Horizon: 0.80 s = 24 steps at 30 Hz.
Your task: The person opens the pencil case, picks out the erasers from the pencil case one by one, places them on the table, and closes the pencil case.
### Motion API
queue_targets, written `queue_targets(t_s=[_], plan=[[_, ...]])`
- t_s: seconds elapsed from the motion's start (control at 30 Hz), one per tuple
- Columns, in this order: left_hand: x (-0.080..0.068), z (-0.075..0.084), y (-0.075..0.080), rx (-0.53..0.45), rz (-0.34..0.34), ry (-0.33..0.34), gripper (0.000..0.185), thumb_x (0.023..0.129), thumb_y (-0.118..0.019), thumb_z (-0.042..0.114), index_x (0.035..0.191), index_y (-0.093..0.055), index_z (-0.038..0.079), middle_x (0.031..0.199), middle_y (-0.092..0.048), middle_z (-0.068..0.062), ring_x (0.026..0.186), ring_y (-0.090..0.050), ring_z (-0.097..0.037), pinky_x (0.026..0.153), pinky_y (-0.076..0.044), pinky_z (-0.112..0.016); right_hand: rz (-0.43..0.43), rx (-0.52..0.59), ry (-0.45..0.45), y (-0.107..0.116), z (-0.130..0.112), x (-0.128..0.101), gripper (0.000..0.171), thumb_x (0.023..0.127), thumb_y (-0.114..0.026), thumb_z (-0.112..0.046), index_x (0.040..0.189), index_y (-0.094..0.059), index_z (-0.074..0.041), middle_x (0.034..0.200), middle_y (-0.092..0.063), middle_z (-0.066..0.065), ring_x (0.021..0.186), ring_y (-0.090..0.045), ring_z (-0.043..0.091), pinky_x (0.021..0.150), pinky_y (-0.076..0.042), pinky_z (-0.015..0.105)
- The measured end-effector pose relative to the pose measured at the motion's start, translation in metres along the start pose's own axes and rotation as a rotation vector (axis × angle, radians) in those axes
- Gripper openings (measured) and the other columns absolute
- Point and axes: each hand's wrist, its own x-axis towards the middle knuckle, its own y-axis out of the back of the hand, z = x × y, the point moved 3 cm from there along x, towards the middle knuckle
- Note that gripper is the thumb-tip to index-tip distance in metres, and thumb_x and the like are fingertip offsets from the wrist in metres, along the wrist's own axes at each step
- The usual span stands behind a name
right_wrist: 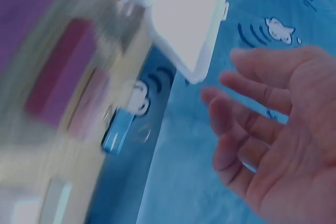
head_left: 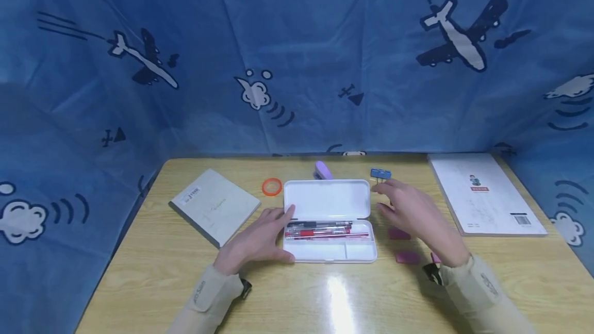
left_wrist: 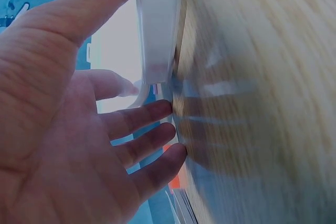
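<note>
A white pencil case (head_left: 327,201) lies with its lid laid back on the table. In its lower tray are several pens (head_left: 320,231), some with red parts, and a thin pink-red stick. My left hand (head_left: 260,236) is at the case's left side, thumb at the front corner and index finger by the hinge; its fingers are extended in the left wrist view. Off the case's right side hovers my right hand (head_left: 413,210), fingers loosely bent and nothing between them in the right wrist view. Just beyond its fingertips is a blue binder clip (head_left: 380,173).
Several pink-purple blocks (head_left: 408,257) lie under and beside the right forearm. Behind the case is a purple stapler-like object (head_left: 324,170). An orange ring (head_left: 264,188) and a pale notebook (head_left: 215,210) lie left; a white book (head_left: 487,200) lies right. Blue printed cloth (head_left: 306,55) hangs behind.
</note>
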Motion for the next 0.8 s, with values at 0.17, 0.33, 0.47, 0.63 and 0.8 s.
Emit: queue_targets(t_s=[0.17, 0.33, 0.47, 0.63, 0.8], plan=[[-0.001, 0.001, 0.0, 0.003, 0.01, -0.012, 0.116, 0.076, -0.086, 0.049, 0.164, -0.019, 0.014, 0.164, -0.032, -0.014, 0.149, -0.031, -0.031, 0.121, -0.034, -0.047, 0.008, -0.049, 0.037, -0.01, -0.008, 0.022, 0.048, 0.087, -0.076, -0.009, 0.131, -0.063, 0.002, 0.125, -0.067, 0.024, 0.113, -0.066, 0.039, 0.088, -0.058, 0.049], [-0.002, 0.002, -0.003, 0.029, 0.008, -0.027, 0.115, 0.077, -0.085, 0.051, 0.164, -0.019, 0.014, 0.163, -0.033, -0.014, 0.148, -0.032, -0.032, 0.121, -0.035, -0.047, 0.002, -0.048, 0.041, -0.018, -0.01, 0.026, 0.039, 0.085, -0.075, -0.004, 0.122, -0.067, 0.005, 0.098, -0.065, 0.014, 0.077, -0.053, 0.021, 0.064, -0.05, 0.032], [-0.005, 0.003, -0.002, 0.085, 0.015, -0.021, 0.114, 0.077, -0.083, 0.055, 0.164, -0.02, 0.014, 0.162, -0.036, -0.013, 0.147, -0.034, -0.03, 0.12, -0.035, -0.046, 0.022, -0.004, 0.033, -0.019, -0.013, 0.023, 0.036, 0.085, -0.074, 0.0, 0.119, -0.068, 0.005, 0.095, -0.061, 0.012, 0.07, -0.044, 0.016, 0.058, -0.042, 0.025], [-0.01, 0.004, 0.0, 0.163, 0.071, -0.031, 0.112, 0.077, -0.082, 0.057, 0.163, -0.024, 0.013, 0.158, -0.042, -0.013, 0.142, -0.04, -0.031, 0.117, -0.039, -0.049, 0.083, -0.012, 0.062, -0.013, -0.02, 0.016, 0.035, 0.083, -0.074, 0.002, 0.117, -0.069, 0.003, 0.097, -0.063, 0.013, 0.064, -0.048, 0.015, 0.055, -0.047, 0.027], [-0.018, 0.007, -0.005, 0.239, 0.143, -0.008, 0.108, 0.078, -0.08, 0.06, 0.161, -0.029, 0.012, 0.154, -0.048, -0.012, 0.137, -0.047, -0.032, 0.112, -0.043, -0.051, 0.13, -0.047, 0.101, -0.006, -0.028, 0.003, 0.033, 0.081, -0.075, 0.0, 0.114, -0.071, -0.002, 0.098, -0.068, 0.012, 0.062, -0.054, 0.017, 0.054, -0.048, 0.031]])
